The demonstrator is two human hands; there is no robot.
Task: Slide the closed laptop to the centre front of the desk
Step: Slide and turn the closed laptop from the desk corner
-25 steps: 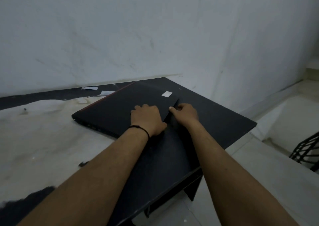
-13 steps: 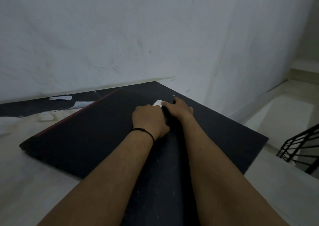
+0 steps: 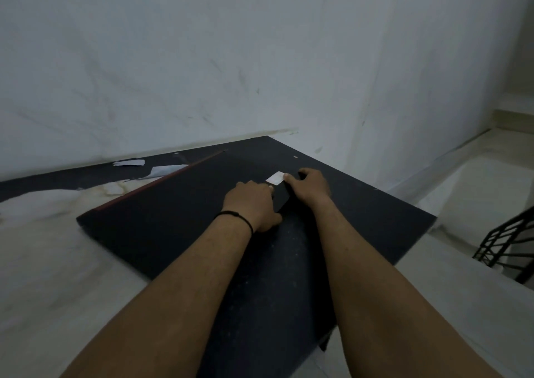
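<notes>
The closed black laptop with a red rear edge [image 3: 161, 221] lies flat on the dark worktop [image 3: 361, 218]. The left hand [image 3: 251, 204], fingers curled, presses its lid. At 3 o'clock, the right hand [image 3: 310, 185] grips the laptop's right edge beside a white sticker [image 3: 275, 178].

- Your desk [image 3: 361, 218] is a dark top set against the white wall, its right part bare and speckled with pale flecks.
- Left of that bare part, the closed laptop [image 3: 161, 218] lies flat on the desk, red-trimmed edge toward the wall.
- Beyond the laptop, by the wall, you have torn paper scraps [image 3: 144, 168] lying on the surface.
</notes>
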